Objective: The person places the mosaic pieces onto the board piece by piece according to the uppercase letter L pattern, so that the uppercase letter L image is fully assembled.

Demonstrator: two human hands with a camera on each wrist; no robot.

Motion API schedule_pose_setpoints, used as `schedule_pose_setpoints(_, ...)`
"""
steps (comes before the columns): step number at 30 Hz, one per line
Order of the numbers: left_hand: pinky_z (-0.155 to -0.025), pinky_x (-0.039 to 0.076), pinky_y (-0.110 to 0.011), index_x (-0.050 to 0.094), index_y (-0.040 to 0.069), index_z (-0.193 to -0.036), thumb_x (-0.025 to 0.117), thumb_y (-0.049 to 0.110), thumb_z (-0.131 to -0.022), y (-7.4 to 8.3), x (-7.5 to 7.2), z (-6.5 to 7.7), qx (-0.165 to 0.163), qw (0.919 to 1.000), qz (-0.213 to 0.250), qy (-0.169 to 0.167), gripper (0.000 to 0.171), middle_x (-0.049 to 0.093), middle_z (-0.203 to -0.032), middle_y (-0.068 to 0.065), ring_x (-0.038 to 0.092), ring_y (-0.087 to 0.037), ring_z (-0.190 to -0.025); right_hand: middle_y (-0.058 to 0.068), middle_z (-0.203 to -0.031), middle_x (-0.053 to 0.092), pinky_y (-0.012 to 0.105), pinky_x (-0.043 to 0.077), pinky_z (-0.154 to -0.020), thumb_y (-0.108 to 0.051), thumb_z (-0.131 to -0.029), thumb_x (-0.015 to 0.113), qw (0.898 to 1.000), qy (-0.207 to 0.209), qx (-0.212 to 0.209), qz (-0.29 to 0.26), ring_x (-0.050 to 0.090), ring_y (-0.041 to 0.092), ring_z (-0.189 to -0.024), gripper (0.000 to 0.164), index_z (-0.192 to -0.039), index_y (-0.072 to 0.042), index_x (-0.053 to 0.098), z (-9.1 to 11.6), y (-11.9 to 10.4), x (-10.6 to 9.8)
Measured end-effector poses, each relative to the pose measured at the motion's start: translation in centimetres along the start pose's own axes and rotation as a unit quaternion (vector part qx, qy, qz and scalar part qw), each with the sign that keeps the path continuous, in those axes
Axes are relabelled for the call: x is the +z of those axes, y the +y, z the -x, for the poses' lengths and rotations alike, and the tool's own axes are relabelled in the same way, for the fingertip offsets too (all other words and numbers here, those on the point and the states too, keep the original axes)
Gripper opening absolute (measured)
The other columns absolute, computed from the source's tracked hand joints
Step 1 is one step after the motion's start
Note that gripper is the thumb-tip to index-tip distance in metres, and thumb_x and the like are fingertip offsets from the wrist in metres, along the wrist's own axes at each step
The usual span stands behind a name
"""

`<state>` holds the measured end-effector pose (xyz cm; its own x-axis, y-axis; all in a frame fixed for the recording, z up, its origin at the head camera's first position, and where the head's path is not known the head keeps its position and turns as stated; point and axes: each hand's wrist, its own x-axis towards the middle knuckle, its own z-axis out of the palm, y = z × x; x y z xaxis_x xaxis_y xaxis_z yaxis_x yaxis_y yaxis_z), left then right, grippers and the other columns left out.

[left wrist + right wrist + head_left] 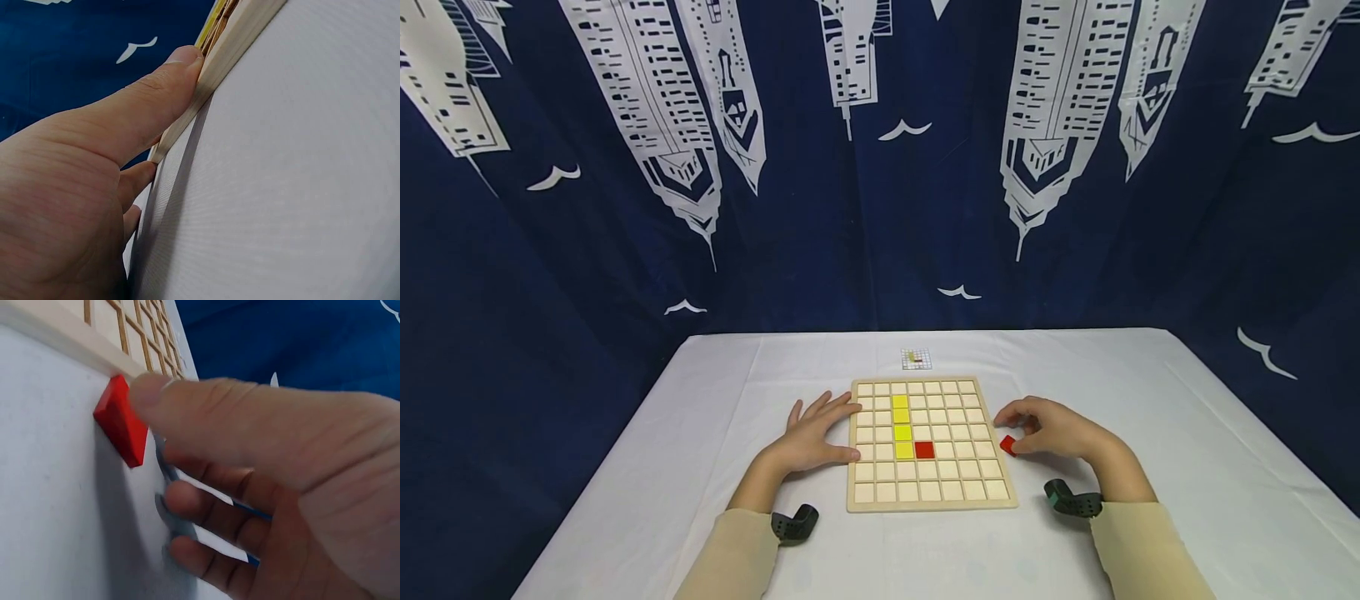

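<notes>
A wooden grid board (940, 505) lies on the white table. In one column it bears several yellow tiles (901, 432), with a red tile (924, 450) right of the lowest. My left hand (808, 440) rests at the board's left edge, fingers spread and fairly straight, the thumb (181, 65) against the rim in the left wrist view. Just off the board's right edge, my right hand (1056, 429) pinches a loose red tile (122, 422) with the thumb in front. This tile is tilted, and the right wrist view shows the other fingers curled behind.
A small printed pattern card (916, 359) lies on the table behind the board. A dark blue curtain (880, 208) with white city prints hangs beyond the table's far edge. Each wrist wears a black device; the left one (795, 525) sits near the board's lower left corner.
</notes>
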<state>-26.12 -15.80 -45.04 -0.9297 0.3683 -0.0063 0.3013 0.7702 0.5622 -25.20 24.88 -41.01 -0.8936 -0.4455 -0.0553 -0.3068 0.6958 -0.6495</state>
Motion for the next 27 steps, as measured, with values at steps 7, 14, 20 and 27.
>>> schedule_pose_setpoints(7, -0.123, -0.012, -0.063, 0.049, 0.031, -0.147, 0.081, 0.048, -0.077, 0.04, -0.02, 0.01, -0.001, 1.0000, -0.001, -0.004, 0.078, 0.028, -0.166, 0.005, 0.010, -0.029, -0.158, 0.005, -0.103, 0.056, 0.020, 0.040, -0.069, -0.007, -0.079, 0.077, 1.000, -0.017, 0.001, 0.006, 0.047, 0.016, -0.086, 0.036, -0.114, -0.014, 0.069, 0.11, 0.65, 0.22)
schedule_pose_setpoints(14, -0.123, -0.011, -0.062, 0.048, 0.030, -0.147, 0.081, 0.050, -0.077, -0.02, -0.03, -0.11, -0.002, 1.0000, -0.004, -0.004, 0.080, 0.028, -0.166, 0.004, 0.010, -0.030, -0.158, 0.004, -0.101, 0.056, 0.022, 0.040, -0.070, -0.006, -0.080, 0.077, 1.000, -0.006, 0.002, 0.009, 0.047, 0.017, -0.088, 0.030, -0.107, -0.017, 0.070, -0.13, 0.77, 0.47)
schedule_pose_setpoints(20, -0.123, -0.012, -0.062, 0.049, 0.030, -0.147, 0.081, 0.050, -0.077, -0.01, 0.02, -0.10, -0.003, 1.0000, -0.004, -0.001, 0.080, 0.029, -0.166, 0.004, 0.010, -0.029, -0.158, 0.003, -0.097, 0.058, 0.022, 0.040, -0.070, -0.009, -0.079, 0.080, 1.000, 0.012, 0.011, 0.013, 0.047, 0.018, -0.087, 0.024, -0.101, -0.016, 0.071, -0.18, 0.46, 0.70)
schedule_pose_setpoints(27, -0.123, -0.012, -0.062, 0.049, 0.031, -0.147, 0.081, 0.049, -0.077, 0.03, 0.03, -0.05, -0.002, 1.0000, -0.005, -0.002, 0.079, 0.028, -0.166, 0.004, 0.010, -0.029, -0.158, 0.003, -0.096, 0.059, 0.022, 0.040, -0.069, -0.014, -0.080, 0.082, 1.000, 0.021, 0.021, 0.010, 0.048, 0.017, -0.086, 0.022, -0.099, -0.014, 0.070, -0.21, 0.40, 0.93)
